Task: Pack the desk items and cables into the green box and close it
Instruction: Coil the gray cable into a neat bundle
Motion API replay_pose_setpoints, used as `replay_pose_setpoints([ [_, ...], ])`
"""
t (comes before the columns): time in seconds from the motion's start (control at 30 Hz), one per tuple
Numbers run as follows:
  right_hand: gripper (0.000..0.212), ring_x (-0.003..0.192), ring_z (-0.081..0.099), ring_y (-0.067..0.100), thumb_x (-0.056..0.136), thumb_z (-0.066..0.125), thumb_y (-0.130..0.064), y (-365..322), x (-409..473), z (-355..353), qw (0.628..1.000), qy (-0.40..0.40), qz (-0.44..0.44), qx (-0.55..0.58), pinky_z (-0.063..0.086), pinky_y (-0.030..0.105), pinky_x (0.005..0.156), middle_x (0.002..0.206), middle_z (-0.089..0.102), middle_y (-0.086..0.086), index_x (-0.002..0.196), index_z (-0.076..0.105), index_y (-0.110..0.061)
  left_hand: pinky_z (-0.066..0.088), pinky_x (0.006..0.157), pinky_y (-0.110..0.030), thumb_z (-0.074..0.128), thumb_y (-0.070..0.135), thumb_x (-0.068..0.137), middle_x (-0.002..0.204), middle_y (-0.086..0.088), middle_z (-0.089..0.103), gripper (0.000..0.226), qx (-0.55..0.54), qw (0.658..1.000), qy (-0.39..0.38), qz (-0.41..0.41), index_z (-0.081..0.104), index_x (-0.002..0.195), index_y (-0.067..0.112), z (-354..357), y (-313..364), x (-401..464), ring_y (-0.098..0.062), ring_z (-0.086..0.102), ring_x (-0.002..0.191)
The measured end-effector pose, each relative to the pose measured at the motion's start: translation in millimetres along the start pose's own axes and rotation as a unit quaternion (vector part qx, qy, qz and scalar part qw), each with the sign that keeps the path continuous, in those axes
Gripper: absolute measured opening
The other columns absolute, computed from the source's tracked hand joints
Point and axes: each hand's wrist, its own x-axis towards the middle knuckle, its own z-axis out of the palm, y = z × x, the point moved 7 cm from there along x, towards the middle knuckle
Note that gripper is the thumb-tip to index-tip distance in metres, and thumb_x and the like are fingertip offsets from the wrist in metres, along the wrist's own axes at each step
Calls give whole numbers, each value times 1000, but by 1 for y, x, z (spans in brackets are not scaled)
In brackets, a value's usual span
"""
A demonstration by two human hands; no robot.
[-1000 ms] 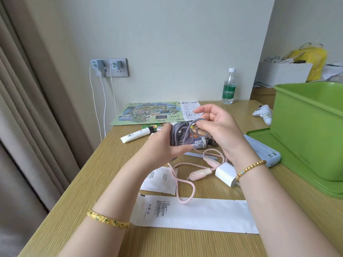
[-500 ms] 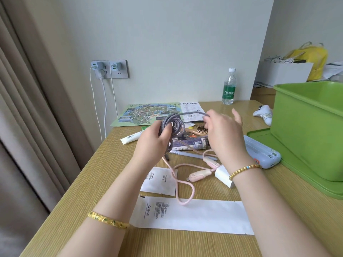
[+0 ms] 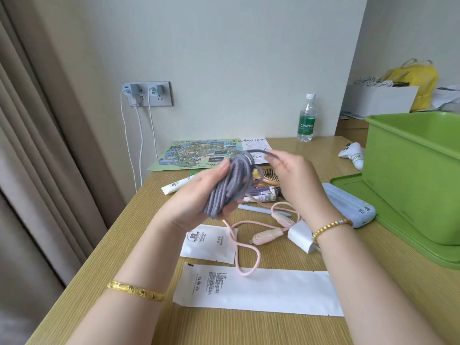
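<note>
1. A white tube [image 3: 177, 186] lies toward the far left part of the surface [image 3: 119, 235], with a green map sheet [image 3: 196, 153] behind it near the far edge.
2. The left hand [image 3: 199, 199] is raised above the middle of the surface, its fingers curled round a bundle of grey braided cable [image 3: 227, 189].
3. A loose end of that cable arcs from the top of the bundle to the right hand [image 3: 296, 178], whose fingers pinch it.
4. Below the hands a pink cable [image 3: 245, 245] loops over a small white sachet [image 3: 211, 242] and a long white packet [image 3: 258, 290] near the front edge.
5. A white charger plug [image 3: 300, 236] sits just beside the right wrist; a hairbrush [image 3: 270, 176] lies behind it.
6. A pale blue case [image 3: 348, 206] rests touching the green lid [image 3: 388, 215].
7. The green box [image 3: 413, 180] stands open on that lid at the right edge.
</note>
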Motion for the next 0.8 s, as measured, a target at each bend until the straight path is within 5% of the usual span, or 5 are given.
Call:
replay_pose_setpoints([
  [0.23,28,72,54,27,99,39,-26,3,-12,45,971,-177,-30,-158,32,30,53,73,58,8,113,58,-12,43,46,-15,51,31,88,71,-1,61,23,-174,976,109,67,59,92,10,-28,5,2,-7,53,53],
  [0.43,21,55,49,13,99,34,-30,-5,-12,37,985,-122,-62,-105,35,30,49,62,50,-9,114,46,-21,49,55,-18,60,21,88,72,1,66,15,-32,958,280,46,56,90,7,-51,0,0,-4,60,60],
  [0.53,20,64,56,12,97,40,-28,-16,-15,38,984,-130,-83,-95,39,29,53,70,61,-9,107,57,-22,48,67,-24,63,22,87,92,-6,61,41,23,919,392,32,40,119,10,-69,-5,-6,-11,61,72],
  [0.67,24,92,62,21,95,46,-28,-22,-17,37,978,-164,-85,-100,49,36,79,99,71,1,107,66,-26,52,84,-32,62,26,87,112,-9,62,56,290,881,370,51,35,136,20,-63,2,-4,-16,63,94],
  [0.8,20,80,61,20,94,47,-27,-32,-18,30,978,-170,-96,-78,49,37,73,85,69,-1,95,67,-26,50,86,-32,61,33,87,116,-3,57,51,297,868,396,38,40,131,16,-66,1,-5,-20,61,101],
])
